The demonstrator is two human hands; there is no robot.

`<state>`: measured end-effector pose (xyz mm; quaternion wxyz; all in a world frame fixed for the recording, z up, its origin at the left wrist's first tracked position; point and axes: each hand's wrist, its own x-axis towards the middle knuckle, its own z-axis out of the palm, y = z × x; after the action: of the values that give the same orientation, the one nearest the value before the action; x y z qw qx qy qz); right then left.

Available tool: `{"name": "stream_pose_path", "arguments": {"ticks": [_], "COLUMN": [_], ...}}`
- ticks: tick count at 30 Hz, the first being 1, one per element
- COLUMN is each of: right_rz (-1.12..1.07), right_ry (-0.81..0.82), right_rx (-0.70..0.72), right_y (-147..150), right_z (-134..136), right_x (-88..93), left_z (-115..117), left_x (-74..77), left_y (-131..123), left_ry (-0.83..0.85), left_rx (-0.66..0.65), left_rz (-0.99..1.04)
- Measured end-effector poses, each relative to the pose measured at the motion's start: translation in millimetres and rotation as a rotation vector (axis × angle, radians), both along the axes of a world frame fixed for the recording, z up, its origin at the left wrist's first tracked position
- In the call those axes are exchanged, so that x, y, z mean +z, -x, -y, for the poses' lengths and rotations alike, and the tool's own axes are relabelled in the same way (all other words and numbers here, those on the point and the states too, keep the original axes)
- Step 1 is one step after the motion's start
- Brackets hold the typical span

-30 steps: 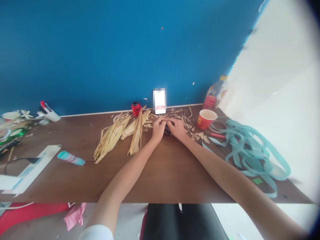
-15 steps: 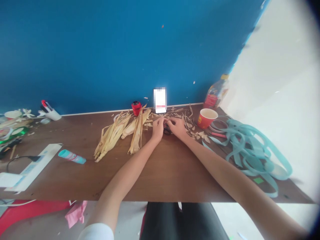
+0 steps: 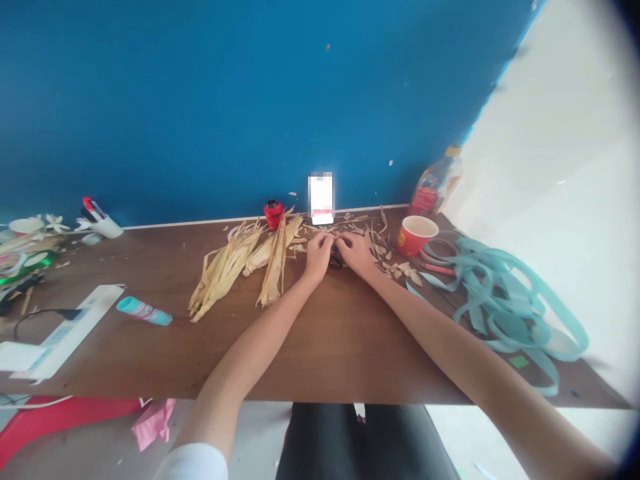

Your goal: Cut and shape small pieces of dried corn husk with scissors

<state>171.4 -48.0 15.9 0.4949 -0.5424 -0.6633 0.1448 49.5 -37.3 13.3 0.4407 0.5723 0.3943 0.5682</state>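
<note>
My left hand [image 3: 320, 253] and my right hand [image 3: 354, 251] meet fingertip to fingertip over the table, both closed in a pinch. Whatever lies between the fingers is too small to make out. Just below them a dark object [image 3: 336, 259], perhaps scissors, shows between the hands. Dried corn husks [image 3: 227, 270] lie left of my left hand, with a further husk [image 3: 273, 273] nearer to it. Thin husk scraps [image 3: 380, 240] are scattered behind and right of my right hand, and small pale pieces [image 3: 405, 271] lie beside its wrist.
A lit phone [image 3: 321, 200] leans on the blue wall. Rightward stand a red paper cup [image 3: 415, 238], a plastic bottle [image 3: 431, 190] and tangled teal ribbon [image 3: 493, 293]. Leftward are a red roll [image 3: 273, 215], a blue tube [image 3: 145, 311], a power strip [image 3: 75, 333] and a pen cup [image 3: 107, 228].
Both hands stay at nearly the same spot, with fingertips shifted slightly and still close together. The whole view has moved a little; the objects on the table lie as before.
</note>
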Motion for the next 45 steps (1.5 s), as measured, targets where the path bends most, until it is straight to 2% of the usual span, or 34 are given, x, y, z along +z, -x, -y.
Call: {"name": "stream_pose_path", "arguments": {"ticks": [7,13,19,24,30,37,41,45], "right_rz": [-0.023,-0.025,0.030,-0.113,-0.204,-0.169,-0.097,-0.073], "right_ry": [0.017,-0.033,-0.045,-0.002,0.024,0.024,-0.013,-0.011], "right_rx": [0.130,0.089,-0.021,0.022,0.077,0.090,0.105,0.069], "right_y": [-0.9,-0.3,-0.5,-2.5,-3.7,-2.6,-2.4,-2.7], "right_z": [-2.5,3.6,7.0,1.3,-0.4,3.2,4.5,4.4], "right_x": [-0.5,1.8,2.2,1.5,3.5,4.5,2.8,1.5], "left_z": [-2.5,-2.0,0.9,3.5,1.3,-0.9,1.8,5.4], "left_x": [-1.2,-2.8,1.9,6.6,4.4,-0.5,3.5,7.1], "left_y": [-0.3,0.1,-0.8,-1.5,-1.2,-2.1,-2.1,-1.1], "left_ry": [0.032,-0.008,-0.031,0.012,0.038,0.008,-0.049,-0.029], "left_rx": [0.021,0.000,-0.053,-0.053,-0.069,-0.063,-0.059,-0.064], "left_rz": [0.018,-0.041,-0.071,-0.036,-0.035,-0.062,-0.071,-0.096]}}
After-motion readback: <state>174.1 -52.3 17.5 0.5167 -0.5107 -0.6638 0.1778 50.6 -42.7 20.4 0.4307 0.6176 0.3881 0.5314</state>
